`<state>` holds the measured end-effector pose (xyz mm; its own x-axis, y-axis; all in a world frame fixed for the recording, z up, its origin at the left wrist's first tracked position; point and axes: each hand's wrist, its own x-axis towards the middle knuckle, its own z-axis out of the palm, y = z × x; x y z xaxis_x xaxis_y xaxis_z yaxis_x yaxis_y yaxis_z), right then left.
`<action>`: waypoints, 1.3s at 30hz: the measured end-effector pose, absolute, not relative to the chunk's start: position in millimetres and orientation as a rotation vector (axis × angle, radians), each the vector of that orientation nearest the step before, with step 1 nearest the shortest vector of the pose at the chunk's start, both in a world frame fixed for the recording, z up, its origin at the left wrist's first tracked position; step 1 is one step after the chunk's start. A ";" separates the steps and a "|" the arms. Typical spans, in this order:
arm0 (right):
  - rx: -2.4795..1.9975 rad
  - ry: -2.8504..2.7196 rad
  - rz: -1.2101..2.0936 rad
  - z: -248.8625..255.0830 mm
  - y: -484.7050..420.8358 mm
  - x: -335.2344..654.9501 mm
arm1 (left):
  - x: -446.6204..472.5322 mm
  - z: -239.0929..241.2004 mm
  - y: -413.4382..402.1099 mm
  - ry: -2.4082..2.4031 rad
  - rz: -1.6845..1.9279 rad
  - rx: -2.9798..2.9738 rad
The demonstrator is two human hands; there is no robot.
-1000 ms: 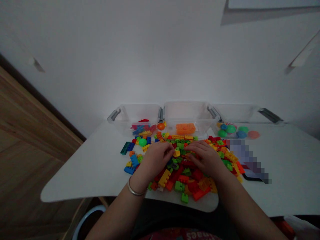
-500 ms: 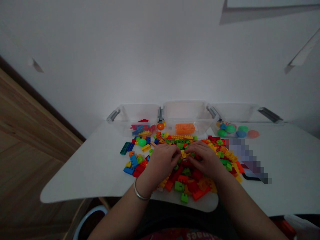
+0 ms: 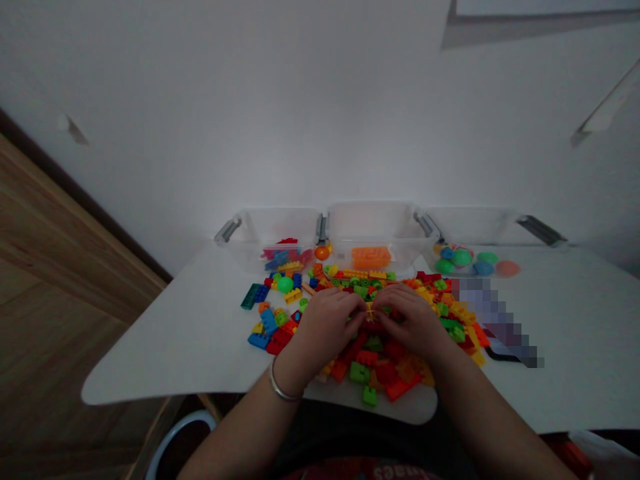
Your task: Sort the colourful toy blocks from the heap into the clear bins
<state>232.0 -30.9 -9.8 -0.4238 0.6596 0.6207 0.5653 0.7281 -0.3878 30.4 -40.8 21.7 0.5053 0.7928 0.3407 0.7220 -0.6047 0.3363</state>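
Observation:
Between my fingertips is a small yellow toy piece, its exact shape too small to make out. My left hand pinches it from the left, with a silver bangle on the wrist. From the other side my right hand grips it too, thumb and fingers curled in. Both hands hover low over a heap of coloured building bricks, which shows red, orange, green and yellow pieces. Part of the heap is hidden beneath my hands and forearms.
Three clear bins line the wall: the left bin has red and blue pieces, the middle bin an orange block, the right bin coloured balls. A pixelated flat item lies right on the white table.
The yellow piece has turned between my fingers and now shows a different side. My left fingertips have shifted slightly right, nearer my right hand.

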 end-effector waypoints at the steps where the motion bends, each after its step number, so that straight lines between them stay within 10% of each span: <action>1: -0.929 -2.119 0.138 -9.8 -30.7 232.0 | 28.8 22.1 -39.9 1.314 0.716 2.590; 24: -1.332 -0.971 -0.047 23.1 -2.7 325.6 | 0.3 24.1 -36.3 1.311 0.575 2.604; 39: -1.935 -1.356 -0.446 10.6 47.9 382.5 | -2.4 21.4 -37.2 1.262 0.488 2.654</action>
<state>382.5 47.9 10.6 0.3867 0.6651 0.6388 0.9145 -0.1872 -0.3587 -2.4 -37.2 21.4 0.5899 0.7766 0.2213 0.7235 -0.6300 0.2823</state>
